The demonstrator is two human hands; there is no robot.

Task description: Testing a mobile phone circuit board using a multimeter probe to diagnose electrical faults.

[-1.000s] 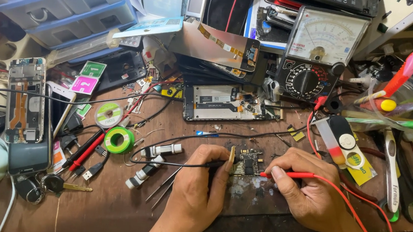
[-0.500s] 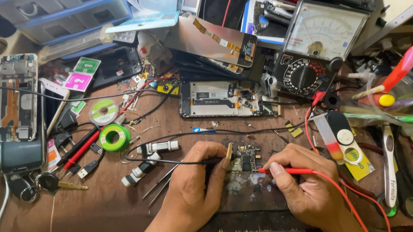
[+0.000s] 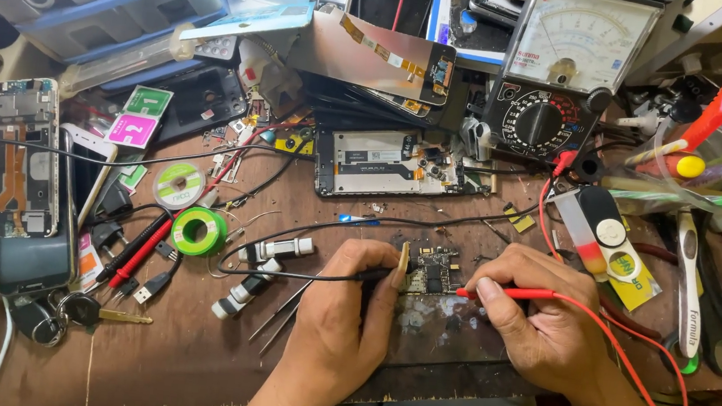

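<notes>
I see my left hand (image 3: 334, 331) and right hand (image 3: 542, 319) bare: no gloves, rings, watch, or sleeves; short fingernails.

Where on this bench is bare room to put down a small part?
Bare wood lies in front of the tweezers, between the key and the left hand. A smaller patch lies between the opened phone and the circuit board, crossed by a black lead. Around the meter and the right edge it is crowded.
</notes>
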